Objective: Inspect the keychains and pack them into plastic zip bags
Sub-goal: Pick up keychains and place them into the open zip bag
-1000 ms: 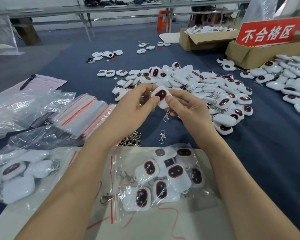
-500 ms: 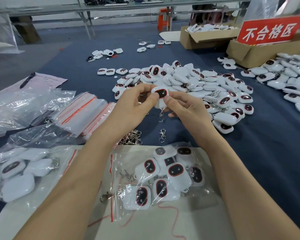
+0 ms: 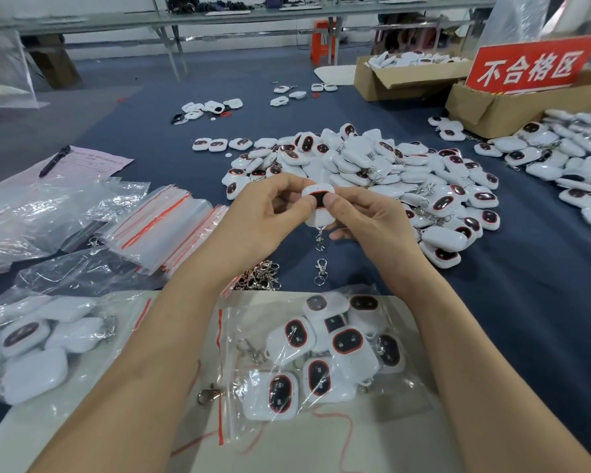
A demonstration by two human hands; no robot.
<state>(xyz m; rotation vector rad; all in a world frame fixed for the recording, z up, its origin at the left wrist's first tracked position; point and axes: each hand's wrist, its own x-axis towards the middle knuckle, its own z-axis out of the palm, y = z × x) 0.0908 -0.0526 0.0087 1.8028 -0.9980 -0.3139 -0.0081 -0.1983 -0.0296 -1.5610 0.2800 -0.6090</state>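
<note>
While between left hand (image 3: 265, 215) and right hand (image 3: 367, 221), keychain (image 3: 318, 194) (red sign (image 3: 529, 64): 不合格区).

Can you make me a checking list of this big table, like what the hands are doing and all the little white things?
Surface: dark blue table cover, pale board at the near edge.
Job's things: held keychain; big keychain pile behind it; filled zip bag on the board; stack of empty zip bags at left.
Clutter: loose metal clasps; pen on a pink paper.
Hands: left hand and right hand both pinch the held keychain, its chain hanging.
Cables: nothing seen.
Surroundings: cardboard box with a red sign, far right.
</note>
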